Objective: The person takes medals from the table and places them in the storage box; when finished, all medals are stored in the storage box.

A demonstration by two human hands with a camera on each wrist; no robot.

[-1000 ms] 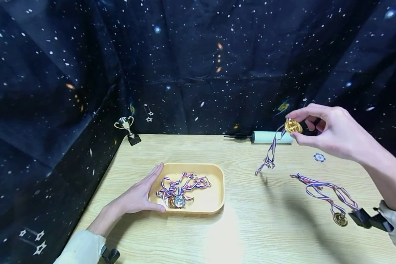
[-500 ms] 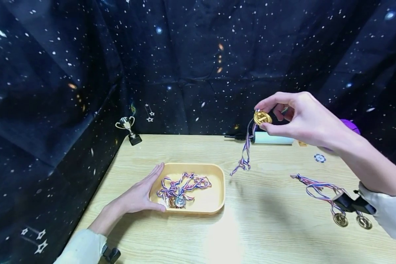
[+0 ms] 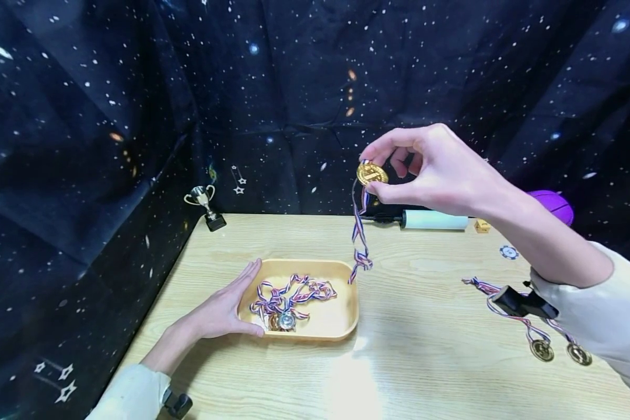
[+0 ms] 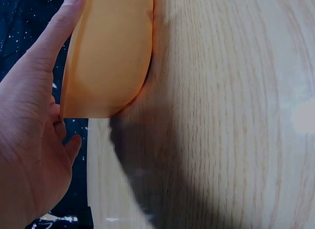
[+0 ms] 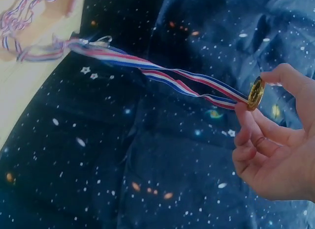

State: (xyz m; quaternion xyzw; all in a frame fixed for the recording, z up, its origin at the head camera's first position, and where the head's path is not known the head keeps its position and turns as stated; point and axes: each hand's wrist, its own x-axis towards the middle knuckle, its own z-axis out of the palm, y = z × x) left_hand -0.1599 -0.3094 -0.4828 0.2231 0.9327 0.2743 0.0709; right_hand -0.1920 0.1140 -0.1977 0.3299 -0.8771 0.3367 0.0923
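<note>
My right hand [image 3: 436, 169] pinches a gold medal [image 3: 371, 173] by its edge between thumb and fingers, raised high above the table. From it hangs a red, white and blue ribbon [image 3: 359, 230], whose knotted end overlaps the right rim of the yellow plastic box [image 3: 354, 318] in the head view. My left hand [image 3: 220, 312] grips that box at its left end, thumb along the front rim and fingers at the back corner. Inside lie a silver medal [image 3: 286, 320], a bronze-coloured medal [image 3: 274, 322] partly hidden, and tangled striped ribbons [image 3: 299, 294].
Two more medals, one [image 3: 542, 350] beside the other [image 3: 578, 353], lie at right, their ribbons partly behind my right wrist camera. A poker chip [image 3: 509, 252], wooden cube [image 3: 482, 226], purple ball [image 3: 553, 205] and hand pump [image 3: 434, 220] are behind. A trophy [image 3: 205, 207] stands back left.
My right hand has carried the gold medal leftward and somewhat up, from the right side to above the box's right end, ribbon trailing. My left hand and the box have stayed put.
</note>
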